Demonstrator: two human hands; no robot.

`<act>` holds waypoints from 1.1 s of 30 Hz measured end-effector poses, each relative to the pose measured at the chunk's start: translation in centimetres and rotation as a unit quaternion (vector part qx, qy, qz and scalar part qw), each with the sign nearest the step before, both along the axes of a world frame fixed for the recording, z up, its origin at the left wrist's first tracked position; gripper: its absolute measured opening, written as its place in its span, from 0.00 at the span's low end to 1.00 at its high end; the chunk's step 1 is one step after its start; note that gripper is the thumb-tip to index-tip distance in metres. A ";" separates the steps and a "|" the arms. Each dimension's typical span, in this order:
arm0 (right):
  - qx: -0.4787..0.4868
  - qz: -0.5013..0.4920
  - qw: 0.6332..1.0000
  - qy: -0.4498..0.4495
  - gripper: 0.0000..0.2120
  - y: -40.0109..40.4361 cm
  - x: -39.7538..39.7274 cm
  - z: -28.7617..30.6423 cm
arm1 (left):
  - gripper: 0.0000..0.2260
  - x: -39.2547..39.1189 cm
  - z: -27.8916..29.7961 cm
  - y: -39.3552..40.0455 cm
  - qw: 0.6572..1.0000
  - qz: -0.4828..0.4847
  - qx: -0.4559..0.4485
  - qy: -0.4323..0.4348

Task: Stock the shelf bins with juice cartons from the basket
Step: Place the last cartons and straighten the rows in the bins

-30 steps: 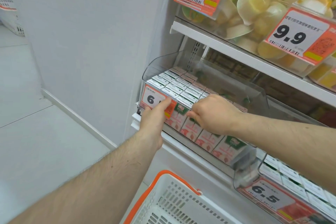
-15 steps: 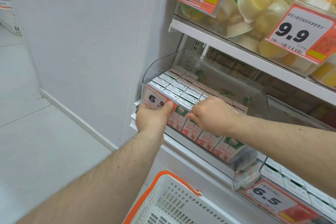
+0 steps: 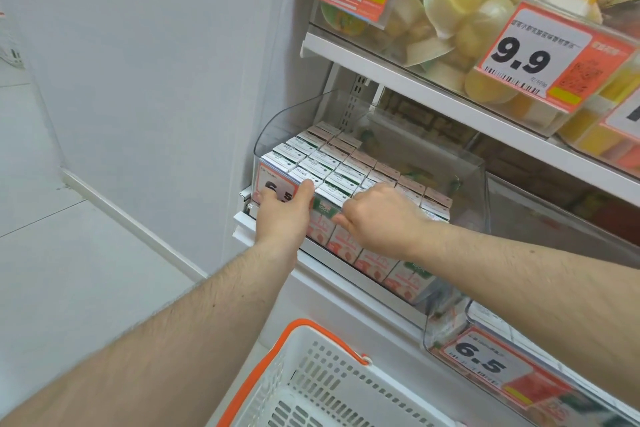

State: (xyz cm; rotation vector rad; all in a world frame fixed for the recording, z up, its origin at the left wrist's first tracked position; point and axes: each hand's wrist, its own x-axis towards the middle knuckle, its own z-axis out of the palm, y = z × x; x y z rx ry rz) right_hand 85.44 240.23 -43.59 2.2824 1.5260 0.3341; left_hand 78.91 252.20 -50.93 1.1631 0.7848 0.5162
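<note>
A clear shelf bin (image 3: 287,121) on the middle shelf is packed with rows of juice cartons (image 3: 332,163), white tops up and pink fronts facing out. My left hand (image 3: 282,215) grips the bin's front left corner over its 6.5 price tag (image 3: 273,184), with the thumb lying on top of the front row. My right hand (image 3: 379,218) is curled over the bin's front rim near the middle, knuckles up, its fingertips hidden against the carton fronts. The white basket (image 3: 329,381) with an orange rim sits below; the part in view holds no cartons.
A second clear bin (image 3: 450,333) with a 6.5 tag and more cartons sits lower right. The shelf above (image 3: 433,94) carries bins of fruit cups with 9.9 tags. A grey wall panel (image 3: 156,80) stands on the left, with pale floor below it.
My left hand has slid from touching the price tag to gripping over the bin's front corner. My right hand has shifted a little left along the front rim.
</note>
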 end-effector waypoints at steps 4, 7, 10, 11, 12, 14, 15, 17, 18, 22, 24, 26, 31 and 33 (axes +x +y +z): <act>-0.004 -0.009 0.999 -0.037 0.24 0.1 -0.3 -0.2 | 0.37 0.3 -0.2 0.7 1.000 0.007 0.003 -0.019; -0.001 -0.041 0.997 -0.069 0.20 0.1 -1.3 -0.3 | 0.44 0.5 -0.3 0.9 1.000 -0.012 0.008 -0.009; 0.008 -0.101 0.993 -0.053 0.08 -0.3 -2.5 -0.6 | 0.47 0.1 0.3 0.9 1.000 -0.027 0.007 0.016; 0.013 -0.126 0.991 -0.044 0.10 -0.6 -2.9 -0.8 | 0.45 0.0 0.6 0.7 1.000 -0.025 0.003 0.017; 0.016 -0.147 0.988 -0.030 0.13 -1.0 -3.3 -0.8 | 0.43 -0.1 0.6 0.5 1.000 -0.014 -0.002 0.023; 0.035 -0.179 0.983 0.003 0.17 -1.9 -4.4 -0.4 | 0.44 -0.5 0.9 -0.3 0.999 0.019 -0.014 0.044; 0.046 -0.190 0.981 0.018 0.18 -2.4 -5.1 0.1 | 0.44 -0.7 1.1 -1.1 0.998 0.028 -0.023 0.042; 0.096 -0.181 0.978 0.028 0.17 -4.1 -6.3 1.7 | 0.40 -1.3 1.9 -3.2 0.999 0.030 -0.010 0.009; 0.144 -0.156 0.977 0.023 0.14 -5.5 -6.9 2.5 | 0.35 -1.8 2.4 -4.4 1.000 0.019 0.022 0.000; 0.395 -0.113 0.912 0.001 0.10 -14.1 -7.1 5.7 | 0.15 -4.6 4.4 -9.4 0.961 -0.131 0.242 -0.017; 0.439 -0.252 0.853 0.129 0.16 -17.5 -4.4 6.4 | 0.08 -5.4 4.1 -11.7 0.916 -0.252 0.312 -0.013; 0.367 -0.412 0.800 0.237 0.25 -19.0 -0.9 5.8 | 0.11 -5.5 3.0 -13.8 0.888 -0.326 0.325 0.002; 0.252 -0.501 0.724 0.403 0.38 -18.7 3.6 2.4 | 0.34 -4.7 2.2 -16.7 0.872 -0.366 0.324 0.029; 0.270 -0.492 0.687 0.461 0.38 -18.0 4.2 1.9 | 0.21 -4.4 2.2 -17.1 0.875 -0.348 0.337 0.024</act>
